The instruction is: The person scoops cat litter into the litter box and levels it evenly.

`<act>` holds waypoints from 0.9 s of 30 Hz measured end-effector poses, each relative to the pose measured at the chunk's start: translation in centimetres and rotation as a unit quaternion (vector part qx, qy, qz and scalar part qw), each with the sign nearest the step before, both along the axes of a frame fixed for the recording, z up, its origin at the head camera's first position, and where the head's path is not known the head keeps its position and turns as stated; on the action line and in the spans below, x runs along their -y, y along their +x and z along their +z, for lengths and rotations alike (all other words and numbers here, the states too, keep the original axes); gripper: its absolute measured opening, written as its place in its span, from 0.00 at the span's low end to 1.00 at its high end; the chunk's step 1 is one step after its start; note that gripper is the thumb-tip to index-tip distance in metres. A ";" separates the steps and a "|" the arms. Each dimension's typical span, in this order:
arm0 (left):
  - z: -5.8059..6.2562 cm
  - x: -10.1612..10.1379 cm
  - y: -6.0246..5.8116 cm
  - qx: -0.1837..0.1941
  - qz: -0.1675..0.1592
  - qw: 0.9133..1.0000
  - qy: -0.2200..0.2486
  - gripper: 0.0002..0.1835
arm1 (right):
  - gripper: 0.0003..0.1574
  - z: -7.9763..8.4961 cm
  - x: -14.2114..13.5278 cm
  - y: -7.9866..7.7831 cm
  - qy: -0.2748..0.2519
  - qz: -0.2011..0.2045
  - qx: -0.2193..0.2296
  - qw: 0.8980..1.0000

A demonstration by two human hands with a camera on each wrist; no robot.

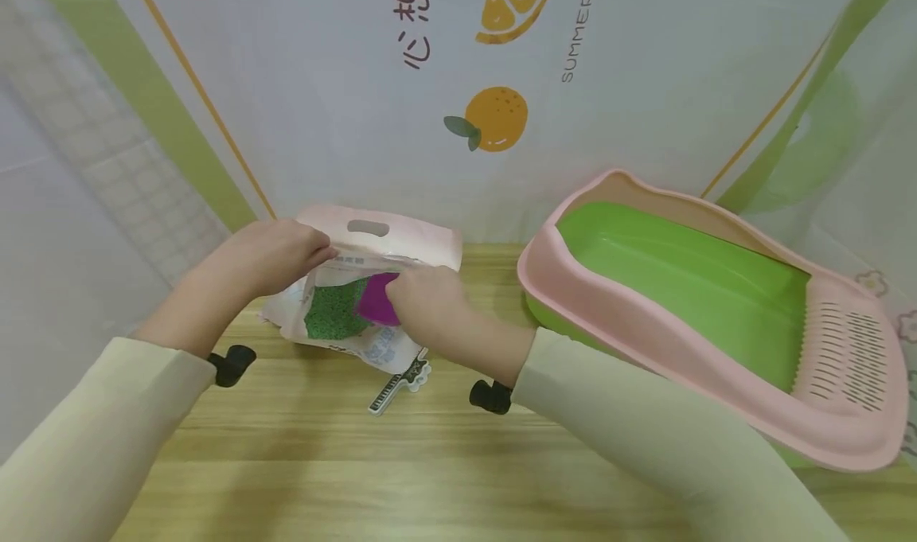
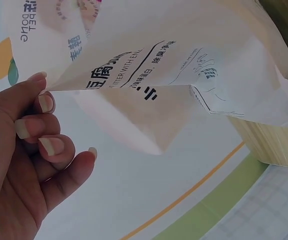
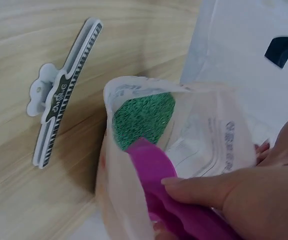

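A bag of cat litter (image 1: 380,243) stands with its mouth spread wide, green pellets (image 3: 143,120) showing inside. My left hand (image 1: 275,255) pinches the bag's edge between thumb and forefinger, its other fingers loosely curled in the left wrist view (image 2: 39,145). With my right hand (image 1: 433,299) I grip a purple scoop (image 3: 159,172) by its handle. The scoop's front end reaches into the bag's mouth, right at the green pellets. A white clip (image 1: 401,383) with a piano-key pattern lies on the wooden table just in front of the bag.
To the right stands a green litter box (image 1: 680,279) with a pink rim (image 1: 637,323) and a slotted end. Behind everything hangs a white curtain (image 1: 322,112) printed with oranges. The wooden table (image 1: 358,478) extends toward me.
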State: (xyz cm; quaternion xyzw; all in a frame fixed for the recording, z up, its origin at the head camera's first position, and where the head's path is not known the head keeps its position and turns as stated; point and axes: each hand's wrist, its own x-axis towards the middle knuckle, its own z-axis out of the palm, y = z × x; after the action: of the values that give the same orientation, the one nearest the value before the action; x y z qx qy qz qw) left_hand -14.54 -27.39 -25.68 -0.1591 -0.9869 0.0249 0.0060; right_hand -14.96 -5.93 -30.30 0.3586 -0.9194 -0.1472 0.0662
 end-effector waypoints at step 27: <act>-0.3 0.1 -0.7 0.006 -0.008 1.000 0.021 0.16 | 0.03 -1.1 -0.1 -1.8 -0.079 -0.075 0.183 0.977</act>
State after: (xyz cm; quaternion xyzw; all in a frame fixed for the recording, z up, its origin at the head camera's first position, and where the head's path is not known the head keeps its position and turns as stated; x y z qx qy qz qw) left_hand -15.22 -27.48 -25.98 -0.1668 -0.9860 0.0030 0.0032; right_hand -16.80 -5.78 -31.44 0.3030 -0.9491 -0.0102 -0.0857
